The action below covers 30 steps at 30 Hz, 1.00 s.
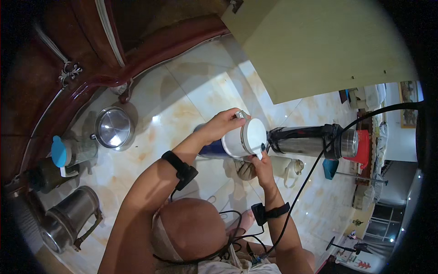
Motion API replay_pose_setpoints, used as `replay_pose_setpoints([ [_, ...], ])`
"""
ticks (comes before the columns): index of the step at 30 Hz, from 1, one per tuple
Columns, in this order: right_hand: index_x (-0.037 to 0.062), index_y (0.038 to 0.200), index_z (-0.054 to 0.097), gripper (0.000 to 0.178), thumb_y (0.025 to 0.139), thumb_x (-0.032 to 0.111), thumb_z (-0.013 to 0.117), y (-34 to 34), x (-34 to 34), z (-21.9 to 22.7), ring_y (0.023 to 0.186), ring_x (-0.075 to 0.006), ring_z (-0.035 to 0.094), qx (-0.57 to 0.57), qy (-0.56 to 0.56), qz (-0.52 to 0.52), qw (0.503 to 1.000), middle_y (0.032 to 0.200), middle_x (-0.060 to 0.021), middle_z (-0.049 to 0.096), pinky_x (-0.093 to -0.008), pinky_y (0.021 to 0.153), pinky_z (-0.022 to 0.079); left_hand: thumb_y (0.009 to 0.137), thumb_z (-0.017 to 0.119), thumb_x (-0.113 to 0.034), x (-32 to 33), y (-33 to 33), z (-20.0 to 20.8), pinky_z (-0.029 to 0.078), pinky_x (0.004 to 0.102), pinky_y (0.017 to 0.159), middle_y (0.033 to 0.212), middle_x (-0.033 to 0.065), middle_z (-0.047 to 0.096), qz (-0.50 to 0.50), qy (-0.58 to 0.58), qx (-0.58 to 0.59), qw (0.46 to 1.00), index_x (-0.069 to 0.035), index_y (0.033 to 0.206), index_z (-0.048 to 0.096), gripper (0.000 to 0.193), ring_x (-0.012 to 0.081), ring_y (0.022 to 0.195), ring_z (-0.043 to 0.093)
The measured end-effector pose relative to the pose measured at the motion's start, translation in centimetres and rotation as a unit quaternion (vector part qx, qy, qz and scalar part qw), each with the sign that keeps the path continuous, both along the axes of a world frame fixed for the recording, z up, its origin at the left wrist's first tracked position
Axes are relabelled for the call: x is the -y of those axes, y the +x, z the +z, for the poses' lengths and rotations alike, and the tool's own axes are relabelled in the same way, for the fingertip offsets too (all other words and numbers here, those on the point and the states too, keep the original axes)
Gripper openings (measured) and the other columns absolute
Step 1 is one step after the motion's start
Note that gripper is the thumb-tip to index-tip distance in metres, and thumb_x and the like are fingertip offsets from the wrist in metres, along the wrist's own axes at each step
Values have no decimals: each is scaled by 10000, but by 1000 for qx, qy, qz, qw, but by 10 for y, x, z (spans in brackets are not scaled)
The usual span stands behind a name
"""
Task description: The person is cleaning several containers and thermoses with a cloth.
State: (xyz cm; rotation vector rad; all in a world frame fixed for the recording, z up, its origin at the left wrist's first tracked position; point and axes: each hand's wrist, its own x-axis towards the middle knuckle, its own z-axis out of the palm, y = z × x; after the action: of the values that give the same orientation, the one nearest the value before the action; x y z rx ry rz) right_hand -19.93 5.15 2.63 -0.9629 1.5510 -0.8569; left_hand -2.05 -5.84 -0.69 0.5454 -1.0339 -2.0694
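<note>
Between my two hands is a white lidded jug (235, 142), tilted with its round white lid toward the right. My left hand (221, 125) is closed on its far side, beside a shiny metal part. My right hand (263, 170) is closed at its near side, by a white tab with a dark spot on the rim. A dark blue surface (212, 150) shows just left of the jug; I cannot tell whether it belongs to it. To the right is a steel flask (297, 140) with black straps, and below that a cream bottle (294, 168) with a strap.
On the tiled floor (182, 109) at left are a steel bowl (114, 128), a clear jug with a blue lid (59, 150) and a steel jug (68, 219). A dark red cabinet (173, 39) stands behind. A pale panel (324, 45) overhangs the upper right; a black cable (310, 176) crosses the right side.
</note>
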Motion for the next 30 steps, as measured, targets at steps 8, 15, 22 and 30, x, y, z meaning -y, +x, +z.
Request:
replay_pose_setpoints([
  [8, 39, 1210, 341, 719, 643, 231, 740, -4, -4, 49, 935, -195, 485, -211, -21, 25, 977, 1042, -107, 470, -303, 801, 411, 846, 536, -262, 0, -19, -11, 406, 269, 812, 977, 63, 580, 12, -43, -3, 999, -25, 1070, 513, 327, 136, 931, 515],
  [15, 24, 1321, 197, 990, 579, 387, 744, 21, 27, 74, 1070, -366, 442, -499, -35, 235, 833, 1211, -242, 381, -390, 859, 402, 838, 492, -281, -16, -33, -1, 388, 376, 795, 894, 191, 579, 101, -218, 257, 936, -48, 980, 504, 273, 311, 865, 558],
  [22, 36, 1312, 184, 993, 560, 340, 756, 22, 29, 79, 1016, -357, 465, -431, -2, 266, 862, 1132, -226, 402, -388, 831, 413, 858, 440, -331, -22, -31, 7, 352, 409, 769, 836, 176, 566, 122, -302, 284, 902, -32, 896, 492, 306, 348, 811, 517],
  [30, 64, 1220, 280, 869, 531, 258, 771, 22, 30, 78, 965, -342, 468, -427, -64, 274, 859, 1034, -178, 395, -380, 814, 423, 870, 400, -345, -18, -30, 3, 351, 399, 787, 831, 163, 567, 101, -314, 263, 907, -31, 888, 495, 328, 319, 817, 517],
])
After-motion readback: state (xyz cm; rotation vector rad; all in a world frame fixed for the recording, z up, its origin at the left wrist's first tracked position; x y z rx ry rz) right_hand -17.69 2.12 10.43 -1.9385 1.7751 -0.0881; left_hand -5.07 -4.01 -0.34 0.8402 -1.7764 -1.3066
